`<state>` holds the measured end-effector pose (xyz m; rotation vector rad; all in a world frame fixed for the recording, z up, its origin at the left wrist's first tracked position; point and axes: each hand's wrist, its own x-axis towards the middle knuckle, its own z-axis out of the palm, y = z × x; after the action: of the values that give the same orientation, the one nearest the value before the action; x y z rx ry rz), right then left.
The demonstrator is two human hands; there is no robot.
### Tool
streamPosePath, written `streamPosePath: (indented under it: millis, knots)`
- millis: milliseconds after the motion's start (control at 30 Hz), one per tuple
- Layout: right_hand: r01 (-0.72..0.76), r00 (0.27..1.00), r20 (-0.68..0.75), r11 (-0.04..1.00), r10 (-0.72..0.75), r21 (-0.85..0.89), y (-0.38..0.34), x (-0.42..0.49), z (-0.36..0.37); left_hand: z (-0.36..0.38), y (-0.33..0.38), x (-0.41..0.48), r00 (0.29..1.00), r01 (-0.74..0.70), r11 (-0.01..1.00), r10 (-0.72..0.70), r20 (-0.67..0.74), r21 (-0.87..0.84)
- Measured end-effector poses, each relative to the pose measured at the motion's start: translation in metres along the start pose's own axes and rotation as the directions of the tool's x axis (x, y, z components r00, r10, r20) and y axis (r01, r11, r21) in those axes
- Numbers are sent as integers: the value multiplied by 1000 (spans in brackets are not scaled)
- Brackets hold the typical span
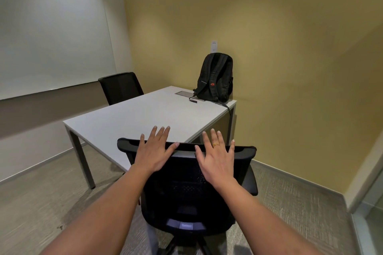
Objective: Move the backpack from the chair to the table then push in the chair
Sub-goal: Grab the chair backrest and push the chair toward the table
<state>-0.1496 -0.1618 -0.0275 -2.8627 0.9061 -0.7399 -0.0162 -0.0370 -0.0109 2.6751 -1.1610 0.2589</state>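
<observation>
Your two hands, left (154, 152) and right (216, 158), lie flat with fingers spread on one chair (186, 182) at six o'clock, while one backpack (215, 77) stands upright on the surface (134, 116) at one o'clock, a second chair (120, 87) at eleven.

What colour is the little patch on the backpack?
Red-orange, on the black backpack standing on the table; seen in the head view.

— What is the person wearing on the arms?
— Nothing is covering them: both forearms are showing bare, entering from six o'clock.
— Any jewellery?
— A gold ring is sitting on the right hand (217, 159), toward twelve o'clock; the left hand (154, 151) is wearing none.
</observation>
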Motion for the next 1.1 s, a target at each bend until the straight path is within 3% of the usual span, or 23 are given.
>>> streamPosePath:
  millis: [200, 367, 667, 1100]
  knots:
    - [44, 999, -1, 999, -44, -26, -15, 5, 2, 5, 0, 4, 999, -24, 998, 26, -37, 58]
    - [56, 995, -85, 998, -58, -28, -14, 7, 12, 8, 1, 4, 997, -20, 997, 26, -75, 80]
    - [34, 979, -200, 999, -39, -28, -11, 12, 20, 10, 4, 11, 994, -10, 998, 17, -107, 69]
    - [9, 969, -246, 1000, -11, -10, 2, 23, 24, 13, 17, 21, 993, 8, 997, 1, -119, 75]
